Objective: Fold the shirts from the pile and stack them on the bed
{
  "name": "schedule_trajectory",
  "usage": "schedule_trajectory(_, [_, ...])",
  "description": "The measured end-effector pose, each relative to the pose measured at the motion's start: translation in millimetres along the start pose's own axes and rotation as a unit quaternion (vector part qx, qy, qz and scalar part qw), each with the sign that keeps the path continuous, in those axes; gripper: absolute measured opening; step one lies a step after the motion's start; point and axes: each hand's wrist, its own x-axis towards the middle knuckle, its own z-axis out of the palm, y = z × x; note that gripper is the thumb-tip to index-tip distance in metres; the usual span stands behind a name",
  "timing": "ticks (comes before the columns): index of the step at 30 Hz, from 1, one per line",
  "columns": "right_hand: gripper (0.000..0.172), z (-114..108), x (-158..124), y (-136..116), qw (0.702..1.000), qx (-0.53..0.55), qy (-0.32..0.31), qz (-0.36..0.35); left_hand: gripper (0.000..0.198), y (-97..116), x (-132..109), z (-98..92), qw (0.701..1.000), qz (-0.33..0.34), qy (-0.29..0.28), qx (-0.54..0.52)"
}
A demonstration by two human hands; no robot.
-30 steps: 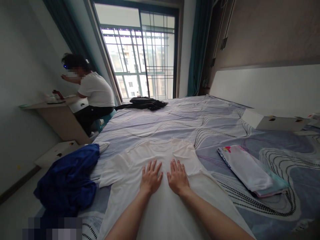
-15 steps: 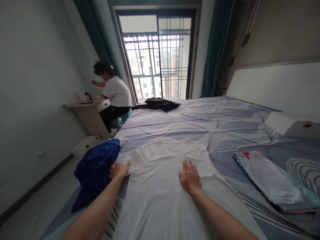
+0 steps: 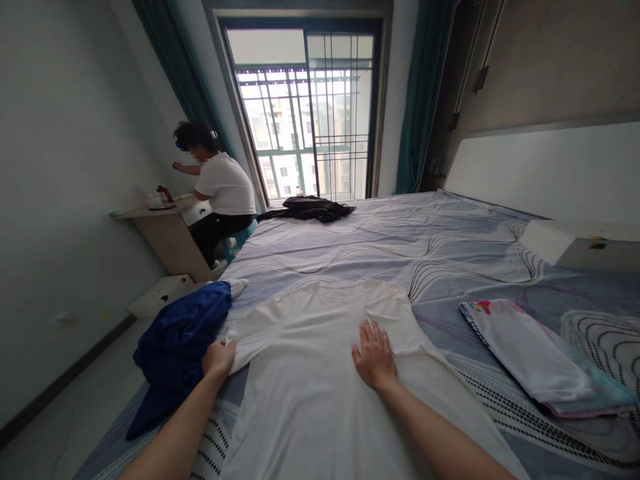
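A white T-shirt [image 3: 310, 380] lies spread on the bed, its neckline pointing away from me. My left hand [image 3: 219, 358] is closed on the hem of its left sleeve and holds that sleeve drawn out to the side. Flat on the upper chest of the shirt, near the right sleeve, rests my right hand [image 3: 374, 355] with its fingers stretched out. A crumpled blue garment [image 3: 180, 340] lies at the bed's left edge, right beside my left hand.
Folded clothes [image 3: 530, 353] lie in a stack on the right of the patterned bed sheet [image 3: 370, 247]. A white box [image 3: 575, 243] stands behind them. Black clothing [image 3: 315, 209] lies at the far edge. A person [image 3: 223, 183] sits at a small desk [image 3: 165, 233] on the left.
My left hand has moved left and slightly towards me, pulling the sleeve outward and straighter. My right hand stays flat on the shirt. The view has shifted a little to the right.
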Motion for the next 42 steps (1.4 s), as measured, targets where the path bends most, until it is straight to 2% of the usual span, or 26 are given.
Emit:
schedule_trajectory(3, [0.066, -2, 0, 0, 1.0, 0.003, 0.001, 0.0, 0.034, 10, -5, -12.5, 0.999, -0.008, -0.002, 0.034])
schedule_trajectory(5, [0.065, -3, 0, -1, 1.0, 0.004, 0.0, 0.001, 0.045, 30, -14, -16.7, 0.998, 0.016, 0.023, 0.049])
schedule_trajectory(7, [0.065, -3, 0, -1, 1.0, 0.005, -0.003, 0.002, 0.055, 56, -29, -14.1, 0.995, 0.07, 0.04, 0.06])
schedule_trajectory(9, [0.065, -3, 0, -1, 1.0, 0.004, -0.005, 0.002, 0.057, 84, -50, -4.5, 0.986, 0.153, 0.023, 0.067])
schedule_trajectory(12, [0.065, -1, -1, -1, 1.0, 0.004, 0.004, -0.001, 0.048, 116, -79, 16.6, 0.955, 0.283, -0.052, 0.072])
schedule_trajectory(14, [0.064, 1, -1, 0, 1.0, 0.005, 0.013, -0.004, 0.048, 128, -89, 29.7, 0.935, 0.336, -0.088, 0.076])
schedule_trajectory(17, [0.064, 3, -1, 1, 1.0, 0.006, 0.021, -0.007, 0.051, 130, -88, 45.7, 0.922, 0.367, -0.093, 0.083])
schedule_trajectory(20, [0.065, 4, 1, 2, 1.0, 0.006, 0.02, -0.007, 0.053, 120, -74, 61.9, 0.918, 0.37, -0.106, 0.098])
schedule_trajectory(23, [0.065, 4, 2, 2, 1.0, 0.005, 0.017, -0.007, 0.06, 112, -59, 79.1, 0.922, 0.345, -0.129, 0.12])
schedule_trajectory(26, [0.066, 6, 0, 2, 1.0, 0.004, 0.01, -0.008, 0.065, 114, -50, 91.2, 0.93, 0.315, -0.13, 0.138])
schedule_trajectory(30, [0.067, 3, 1, -1, 1.0, 0.001, -0.008, -0.008, 0.069, 123, -45, 97.3, 0.938, 0.29, -0.122, 0.143])
schedule_trajectory(33, [0.08, -17, 21, -3, 0.996, 0.006, -0.087, -0.009, 0.071, 126, -41, 99.7, 0.944, 0.281, -0.111, 0.136])
schedule_trajectory(35, [0.079, -36, 46, 1, 0.99, 0.025, -0.141, 0.006, 0.068, 126, -36, 101.4, 0.948, 0.271, -0.109, 0.124])
schedule_trajectory(36, [0.073, -45, 60, 5, 0.989, 0.035, -0.139, 0.019, 0.065, 126, -33, 102.3, 0.95, 0.266, -0.113, 0.116])
schedule_trajectory(38, [0.063, -51, 84, 17, 0.996, 0.033, -0.07, 0.047, 0.061, 127, -26, 104.2, 0.956, 0.248, -0.121, 0.1])
schedule_trajectory(40, [0.064, -43, 99, 33, 0.997, 0.012, -0.011, 0.076, 0.06, 129, -21, 106.6, 0.96, 0.235, -0.12, 0.091])
schedule_trajectory(42, [0.071, -24, 105, 45, 0.994, -0.006, -0.009, 0.104, 0.06, 133, -17, 109.4, 0.961, 0.233, -0.11, 0.097])
